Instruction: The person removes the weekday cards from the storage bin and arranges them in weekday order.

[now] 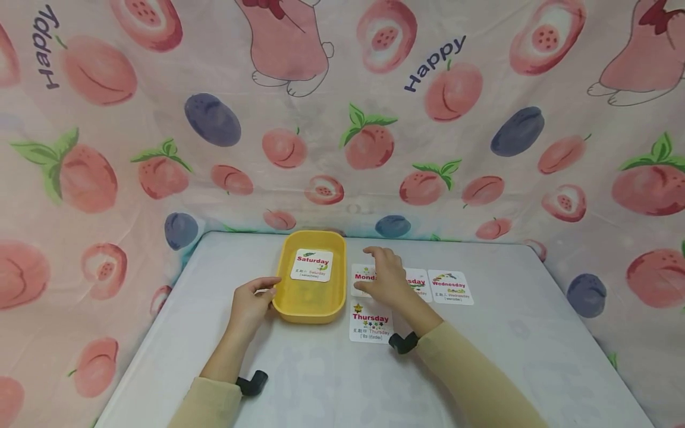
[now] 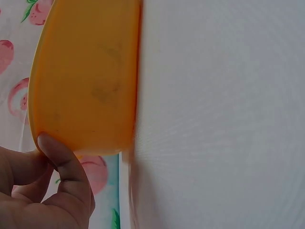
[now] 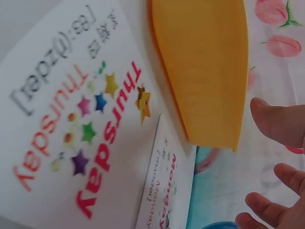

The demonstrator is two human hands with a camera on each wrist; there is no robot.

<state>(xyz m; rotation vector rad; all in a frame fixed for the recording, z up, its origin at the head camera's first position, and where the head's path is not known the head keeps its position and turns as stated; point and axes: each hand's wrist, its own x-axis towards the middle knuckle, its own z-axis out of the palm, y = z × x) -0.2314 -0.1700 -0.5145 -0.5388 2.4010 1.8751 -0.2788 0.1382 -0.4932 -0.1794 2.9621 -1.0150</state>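
Note:
My left hand (image 1: 250, 306) pinches the near left rim of a yellow plastic tray (image 1: 307, 302) between thumb and finger, as the left wrist view shows closely. Inside the tray lies a white "Saturday" card (image 1: 311, 265). Above the "Monday" card (image 1: 361, 274) hovers my right hand (image 1: 382, 278), partly covering it. Thumb and fingers there are spread apart with nothing between them in the right wrist view. A "Thursday" card (image 1: 371, 326) lies below Monday, nearer me. Right of Monday is a card ending in "sday" (image 1: 418, 279), its left part hidden by the hand, then a "Wednesday" card (image 1: 451, 288).
The white table (image 1: 299, 374) carries the tray left of the cards. A peach-patterned cloth (image 1: 332, 154) hangs behind the table's back edge and down both sides. Black wrist mounts (image 1: 253, 383) sit on both forearms.

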